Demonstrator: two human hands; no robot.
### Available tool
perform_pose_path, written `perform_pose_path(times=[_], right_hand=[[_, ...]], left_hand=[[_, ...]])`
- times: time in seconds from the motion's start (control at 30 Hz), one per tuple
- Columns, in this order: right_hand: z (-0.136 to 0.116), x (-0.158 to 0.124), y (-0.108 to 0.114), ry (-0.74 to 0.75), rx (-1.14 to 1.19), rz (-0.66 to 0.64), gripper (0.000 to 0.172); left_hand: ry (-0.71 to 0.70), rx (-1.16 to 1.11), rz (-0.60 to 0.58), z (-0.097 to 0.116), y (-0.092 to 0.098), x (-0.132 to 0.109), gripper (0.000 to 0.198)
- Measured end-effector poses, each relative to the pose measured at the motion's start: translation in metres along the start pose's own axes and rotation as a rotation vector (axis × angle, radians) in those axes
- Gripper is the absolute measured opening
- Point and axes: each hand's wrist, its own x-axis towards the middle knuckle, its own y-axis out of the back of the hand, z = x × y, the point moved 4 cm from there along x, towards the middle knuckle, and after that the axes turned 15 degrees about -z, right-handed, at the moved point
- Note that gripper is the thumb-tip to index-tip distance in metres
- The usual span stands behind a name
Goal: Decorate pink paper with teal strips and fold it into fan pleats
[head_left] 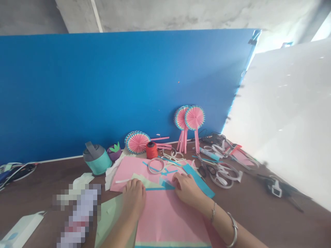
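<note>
A pink paper sheet point(172, 215) lies in front of me, with blue and pale green bands along its near edge. A blue paper strip point(165, 186) runs along its far edge. My left hand point(133, 197) rests palm down at the sheet's far left corner, fingers on the paper. My right hand point(190, 188) is at the far right corner, its fingers bent together at the end of the blue strip; the fingertips are partly hidden. Pale green paper point(110, 213) lies under my left forearm. A blue paper piece point(199, 181) lies beyond my right hand.
Behind the sheet are a tape roll point(156, 165), a red thread spool point(151, 150) and scissors point(204, 165). Pink pleated paper fans point(194, 117) lean on the blue partition point(103, 86). A teal container point(97, 160) stands left; white strip coils point(224, 175) lie right.
</note>
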Motion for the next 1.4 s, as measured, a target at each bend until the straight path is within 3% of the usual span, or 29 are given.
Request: perform_pose_path(times=[0.43,0.6,0.87,1.4], right_hand=[[-0.002,-0.002,0.001,-0.023,0.024,-0.019,0.034],[-0.004,-0.004,0.003,-0.013,0.047,0.032,0.034],[-0.003,-0.003,0.007,-0.046,0.286,0.036,0.035],[0.004,-0.001,0.004,-0.078,0.41,-0.002,0.023]], left_hand=[[-0.003,0.04,0.011,0.003,0.001,-0.002,0.021],[0.003,0.059,0.004,0.003,0.001,-0.002,0.02],[-0.002,0.139,-0.004,0.013,0.006,-0.004,0.02],[0.002,0.182,0.011,0.014,0.008,-0.005,0.018]])
